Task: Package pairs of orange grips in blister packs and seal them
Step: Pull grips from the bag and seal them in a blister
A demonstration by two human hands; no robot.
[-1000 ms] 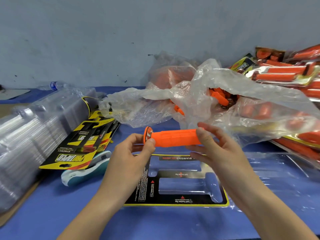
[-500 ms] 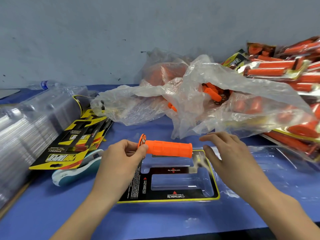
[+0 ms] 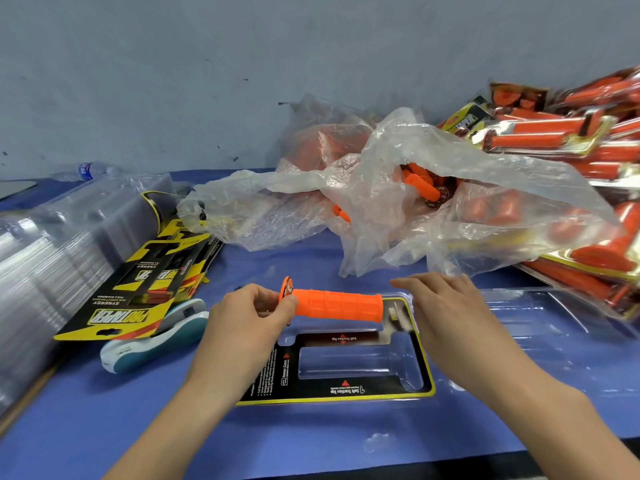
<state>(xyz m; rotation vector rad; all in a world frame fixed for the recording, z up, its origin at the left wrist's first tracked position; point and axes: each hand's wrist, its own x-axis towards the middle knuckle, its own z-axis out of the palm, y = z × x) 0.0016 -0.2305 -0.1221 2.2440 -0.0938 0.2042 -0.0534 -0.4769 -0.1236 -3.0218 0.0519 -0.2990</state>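
While the left hand (image 3: 249, 317) pinches the flanged end of an orange grip (image 3: 337, 304) between its thumb and curled fingers (image 3: 263, 293), the right hand (image 3: 446, 313) holds nothing. Its fingers (image 3: 415, 284) are stretched out loosely just beyond the grip's plain end and appear not to touch it.

The grip lies level between the two hands, with its flange at the left fingertips and its open end toward the right thumb. Directly below it is the farther cavity of an open blister pack (image 3: 346, 393), which has a black and yellow card under the clear shell. Whether the grip touches the plastic cannot be told. The nearer cavity, closer to the wrists, holds no grip. The pack's clear lid half (image 3: 554, 323) spreads flat to the right of the right hand.

Just past the right fingertips is a crumpled plastic bag (image 3: 433, 157) with loose orange grips (image 3: 420, 185) showing inside. Farther right, a heap of sealed packs (image 3: 554, 136) is piled against the wall.

Left of the left hand lie a teal and white device (image 3: 152, 344) and a fanned stack of printed cards (image 3: 138, 296). Beyond them stand a stack of clear shells (image 3: 52, 258) and a water bottle (image 3: 90, 169). All of it rests on a blue table cover (image 3: 104, 427).
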